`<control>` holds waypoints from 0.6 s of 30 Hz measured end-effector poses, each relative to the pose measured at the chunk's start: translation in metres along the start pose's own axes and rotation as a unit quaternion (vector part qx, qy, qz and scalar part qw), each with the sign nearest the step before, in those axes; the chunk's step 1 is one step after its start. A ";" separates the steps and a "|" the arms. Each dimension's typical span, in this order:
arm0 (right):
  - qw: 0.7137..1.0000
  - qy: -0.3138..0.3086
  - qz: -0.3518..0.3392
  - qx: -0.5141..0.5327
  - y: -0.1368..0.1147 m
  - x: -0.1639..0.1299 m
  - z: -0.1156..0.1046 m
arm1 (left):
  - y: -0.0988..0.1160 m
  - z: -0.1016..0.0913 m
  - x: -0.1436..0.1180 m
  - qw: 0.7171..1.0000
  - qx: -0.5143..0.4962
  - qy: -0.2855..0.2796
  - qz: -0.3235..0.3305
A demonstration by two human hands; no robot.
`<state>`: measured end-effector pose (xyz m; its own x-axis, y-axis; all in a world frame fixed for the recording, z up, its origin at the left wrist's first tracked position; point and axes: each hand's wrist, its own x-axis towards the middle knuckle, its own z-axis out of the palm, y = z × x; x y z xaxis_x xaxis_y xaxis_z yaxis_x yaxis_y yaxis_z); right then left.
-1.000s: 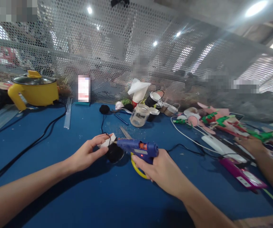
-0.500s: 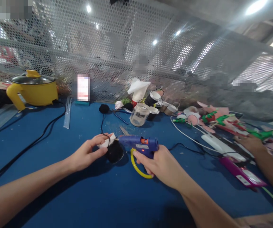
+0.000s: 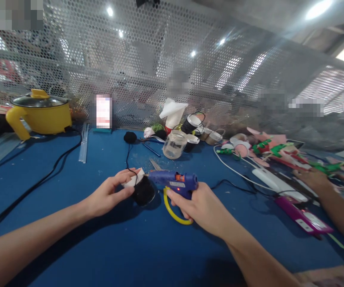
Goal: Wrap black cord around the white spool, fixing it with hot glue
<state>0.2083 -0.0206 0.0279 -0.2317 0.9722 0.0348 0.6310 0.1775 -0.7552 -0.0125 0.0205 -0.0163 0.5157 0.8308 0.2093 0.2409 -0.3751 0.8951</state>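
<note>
My right hand (image 3: pixel 200 207) grips a blue hot glue gun (image 3: pixel 176 181) with a yellow wire stand, its nozzle pointing left. The nozzle tip meets a small white piece (image 3: pixel 132 179) that my left hand (image 3: pixel 109 193) pinches between thumb and fingers. Just under that piece a black round cup-like object (image 3: pixel 143 192) rests on the blue table (image 3: pixel 106 247), and a thin black thread runs from it toward the back. Both hands sit close together at the table's middle.
A yellow electric pot (image 3: pixel 40 113) stands at back left with a black cable (image 3: pixel 37 181) trailing forward. A glass jar (image 3: pixel 174 144), paper cups and scissors (image 3: pixel 155 164) lie behind the hands. Another person's hand (image 3: pixel 312 178) rests among pink and green craft pieces at right, near a pink tool (image 3: pixel 303 217).
The glue gun has shifted slightly left and tilted so its yellow stand shows more. My left hand keeps the white piece in the same place.
</note>
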 end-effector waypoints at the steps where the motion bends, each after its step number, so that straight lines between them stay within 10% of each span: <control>1: 1.000 -0.007 0.001 0.003 0.000 0.000 0.000 | 0.000 0.000 0.000 1.000 0.001 0.000 0.000; 18: 1.000 -0.004 0.004 -0.001 -0.001 0.001 -0.001 | 0.000 0.000 0.000 1.000 -0.010 0.002 0.001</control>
<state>0.2087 -0.0199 0.0292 -0.2325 0.9723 0.0246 0.6342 0.1707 -0.7541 -0.0129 0.0202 -0.0160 0.5134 0.8313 0.2129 0.2237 -0.3692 0.9020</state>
